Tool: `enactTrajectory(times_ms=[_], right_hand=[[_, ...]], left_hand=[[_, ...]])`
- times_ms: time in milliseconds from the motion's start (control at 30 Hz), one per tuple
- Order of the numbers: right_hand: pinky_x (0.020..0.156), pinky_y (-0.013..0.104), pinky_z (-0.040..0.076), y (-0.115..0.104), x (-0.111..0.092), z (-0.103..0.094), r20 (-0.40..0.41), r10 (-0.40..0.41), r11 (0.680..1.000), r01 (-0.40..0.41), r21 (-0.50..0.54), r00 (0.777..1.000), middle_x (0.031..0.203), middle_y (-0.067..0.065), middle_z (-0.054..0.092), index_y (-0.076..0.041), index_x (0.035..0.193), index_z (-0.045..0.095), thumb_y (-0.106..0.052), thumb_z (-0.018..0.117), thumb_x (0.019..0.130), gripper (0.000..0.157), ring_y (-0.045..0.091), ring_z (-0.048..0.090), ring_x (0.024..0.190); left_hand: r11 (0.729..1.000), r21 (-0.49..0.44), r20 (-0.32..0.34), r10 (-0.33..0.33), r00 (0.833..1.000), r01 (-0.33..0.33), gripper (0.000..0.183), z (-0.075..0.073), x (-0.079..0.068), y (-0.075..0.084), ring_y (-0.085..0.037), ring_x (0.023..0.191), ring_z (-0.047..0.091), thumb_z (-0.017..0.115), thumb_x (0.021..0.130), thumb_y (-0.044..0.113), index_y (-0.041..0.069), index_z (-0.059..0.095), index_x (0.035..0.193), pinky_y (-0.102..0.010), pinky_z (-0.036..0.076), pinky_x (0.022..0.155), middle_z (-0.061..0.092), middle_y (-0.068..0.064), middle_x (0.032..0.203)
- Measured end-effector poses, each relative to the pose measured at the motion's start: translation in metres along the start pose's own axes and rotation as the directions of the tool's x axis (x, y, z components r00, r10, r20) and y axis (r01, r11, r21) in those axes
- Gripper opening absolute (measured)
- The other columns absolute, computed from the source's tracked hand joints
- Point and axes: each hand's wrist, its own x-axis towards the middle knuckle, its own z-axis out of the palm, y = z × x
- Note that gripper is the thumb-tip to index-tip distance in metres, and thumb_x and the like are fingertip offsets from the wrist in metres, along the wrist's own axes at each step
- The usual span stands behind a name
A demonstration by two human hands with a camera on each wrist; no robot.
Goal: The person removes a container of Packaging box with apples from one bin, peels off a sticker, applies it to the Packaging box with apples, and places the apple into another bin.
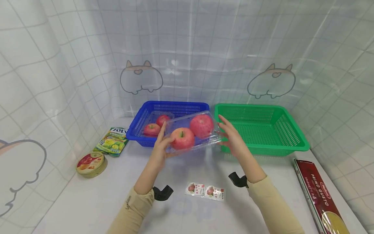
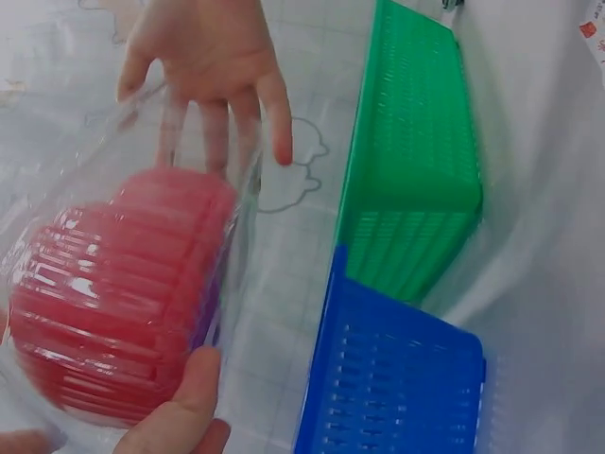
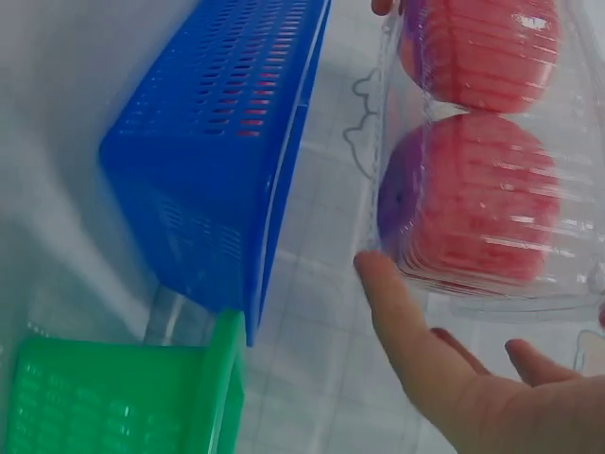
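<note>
Between the two hands a clear plastic box [image 1: 191,131] with two red apples is held tilted above the table, its right end higher. My left hand [image 1: 159,148] grips its left end; in the left wrist view the left thumb [image 2: 184,407] presses on the plastic near an apple [image 2: 123,293]. At the right end is my right hand [image 1: 233,138], its fingers spread and fairly straight. The right wrist view shows one right fingertip [image 3: 371,265] right at the box's edge. Behind, a blue basket [image 1: 178,104] holds another clear pack with two apples [image 1: 152,130].
A green basket [image 1: 263,151] stands right of the blue one. On the left are a FOX'S candy bag [image 1: 114,141] and a round tin [image 1: 91,164]. Two small apple-printed labels [image 1: 205,191] lie in front; a red spaghetti box [image 1: 319,196] lies at right.
</note>
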Motion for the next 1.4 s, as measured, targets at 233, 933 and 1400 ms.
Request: enactTrajectory(times_ms=[233, 933, 1400], right_hand=[[0.097, 0.055, 0.034, 0.013, -0.026, -0.003, 0.010, -0.005, 0.995, 0.006, -0.099, 1.000, 0.150, 0.011, 0.024, -0.023, 0.147, 0.023, -0.029, 0.046, 0.096, 0.056, 0.033, 0.027, 0.133], [0.079, 0.032, 0.049, 0.047, -0.104, -0.005, -0.156, 0.013, 1.000, -0.017, -0.024, 0.988, 0.142, 0.015, 0.028, -0.013, 0.140, 0.034, -0.013, 0.050, 0.091, 0.052, 0.030, 0.035, 0.120], [0.084, 0.041, 0.044, 0.082, -0.101, -0.004, -0.196, 0.114, 0.992, -0.102, 0.072, 0.974, 0.141, 0.019, 0.028, -0.008, 0.140, 0.029, -0.009, 0.045, 0.090, 0.052, 0.029, 0.039, 0.115]], left_hand=[[0.996, 0.069, 0.074, -0.058, 0.996, 0.053, 0.071, -0.002, -0.006, -0.004, -0.038, 0.136, 0.018, 0.047, 0.088, 0.017, 0.035, 0.013, 0.148, -0.064, 0.038, 0.088, 0.003, -0.009, 0.154], [0.965, 0.251, 0.214, -0.132, 0.968, 0.076, 0.067, 0.013, -0.044, -0.024, -0.040, 0.137, 0.013, 0.052, 0.092, 0.025, 0.027, 0.016, 0.149, -0.066, 0.037, 0.088, 0.005, -0.012, 0.154], [0.942, 0.284, 0.177, -0.233, 0.956, 0.177, 0.066, 0.016, -0.041, -0.062, -0.044, 0.135, 0.017, 0.051, 0.094, 0.026, 0.023, 0.016, 0.149, -0.065, 0.037, 0.090, 0.008, -0.019, 0.152]])
